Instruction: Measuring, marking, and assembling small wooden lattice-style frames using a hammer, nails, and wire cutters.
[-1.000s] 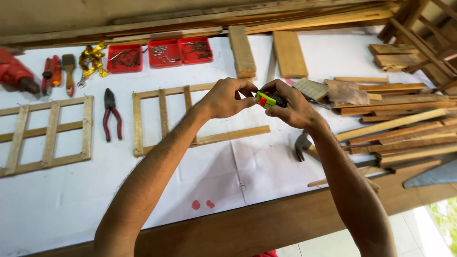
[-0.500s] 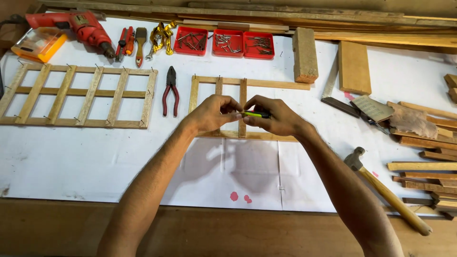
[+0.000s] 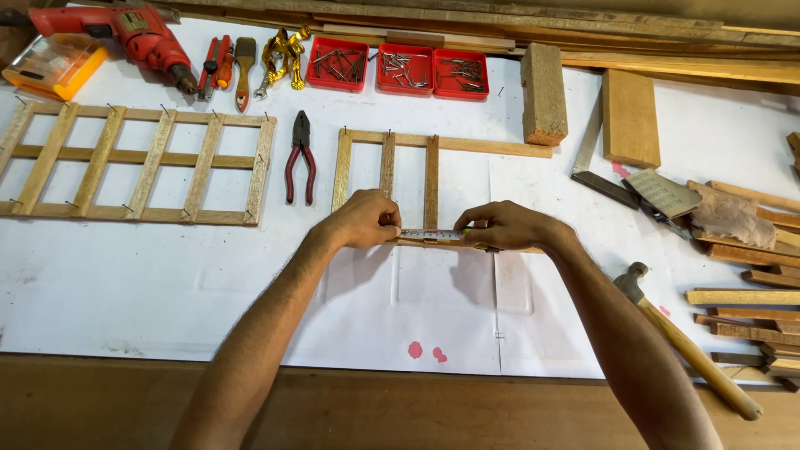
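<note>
Since the earlier frame we have lowered both hands onto the lower rail of the unfinished wooden frame [image 3: 433, 187], and the measuring tape blade [image 3: 431, 235] that we held above it now lies stretched flat along that rail, at the centre of the frame. Our left hand [image 3: 360, 220] pins the tape's left end, fingers closed on it; our right hand [image 3: 504, 226] has its fingers pinched shut on the tape's right part, where a bit of the yellow-green case shows under them.

The frame sits on the white sheet covering the counter [image 3: 125, 283]. Just left of it lie red-handled pliers [image 3: 299, 156], and further left a finished slatted wooden frame [image 3: 133, 164]. Along the upper edge we see a red electric drill [image 3: 125, 32] at the upper left, then three red trays of nails [image 3: 397, 67]. A wooden block [image 3: 543, 104] stands right of the trays. At the lower right a hammer [image 3: 679, 337] lies well apart from our right hand, beside loose wooden strips [image 3: 742, 297].
</note>
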